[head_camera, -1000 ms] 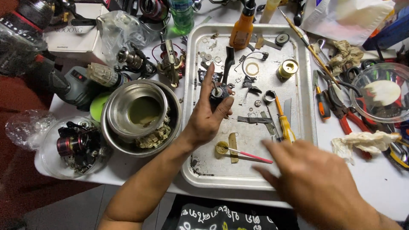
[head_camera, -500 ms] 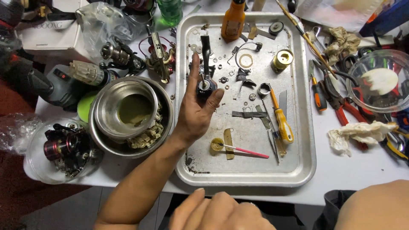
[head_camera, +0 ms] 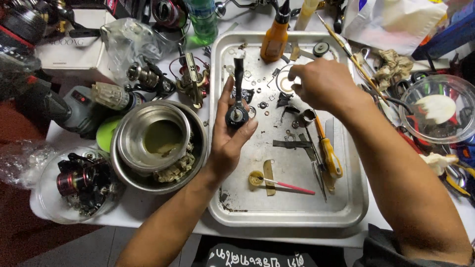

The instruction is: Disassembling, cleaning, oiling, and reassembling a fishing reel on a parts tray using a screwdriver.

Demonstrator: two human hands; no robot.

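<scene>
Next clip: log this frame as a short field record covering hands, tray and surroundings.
left hand: holds a black reel part upright over the tray
right hand: fingertips at a white ring on the tray
metal tray: small parts, yellow-handled screwdriver, orange bottle
left of tray: nested steel bowls
</scene>
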